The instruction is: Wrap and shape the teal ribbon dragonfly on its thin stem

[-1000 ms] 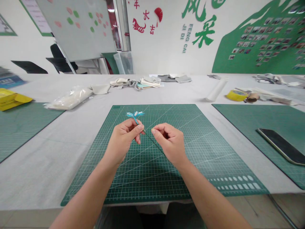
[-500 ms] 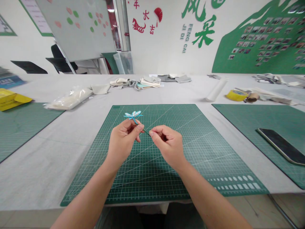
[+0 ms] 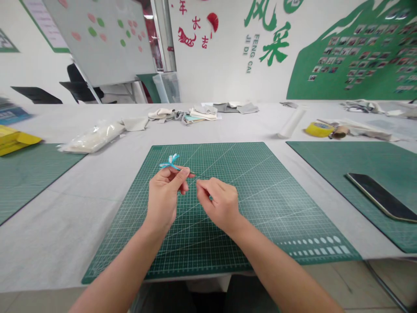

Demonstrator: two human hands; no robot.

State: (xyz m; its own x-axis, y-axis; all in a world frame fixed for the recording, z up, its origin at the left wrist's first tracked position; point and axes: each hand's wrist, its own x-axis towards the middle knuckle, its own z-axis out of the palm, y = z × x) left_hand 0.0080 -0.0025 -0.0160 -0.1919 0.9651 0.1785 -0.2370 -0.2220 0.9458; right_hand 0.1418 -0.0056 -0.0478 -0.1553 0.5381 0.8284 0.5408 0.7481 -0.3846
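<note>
A small blue and white flower point(image 3: 170, 161) on a thin dark stem point(image 3: 190, 172) is held above the green cutting mat point(image 3: 260, 174). My left hand point(image 3: 167, 187) pinches the stem just below the petals, thumb on top. The petals point up and to the left. My right hand point(image 3: 219, 201) is closed, thumb and forefinger pressed together, just right of and below the stem's free end. Whatever lies between those fingertips is too small to make out.
A phone point(image 3: 382, 196) lies on another green mat at the right. Yellow tape point(image 3: 319, 128), a cardboard roll point(image 3: 341, 131) and cloth scraps point(image 3: 202, 114) lie farther back. At the left are a plastic-wrapped packet point(image 3: 94, 136) and a yellow packet point(image 3: 16, 140).
The flower has tilted over to the left and turned in my left hand. My right hand has shifted slightly left and turned, its fingertips now apart from the visible stem.
</note>
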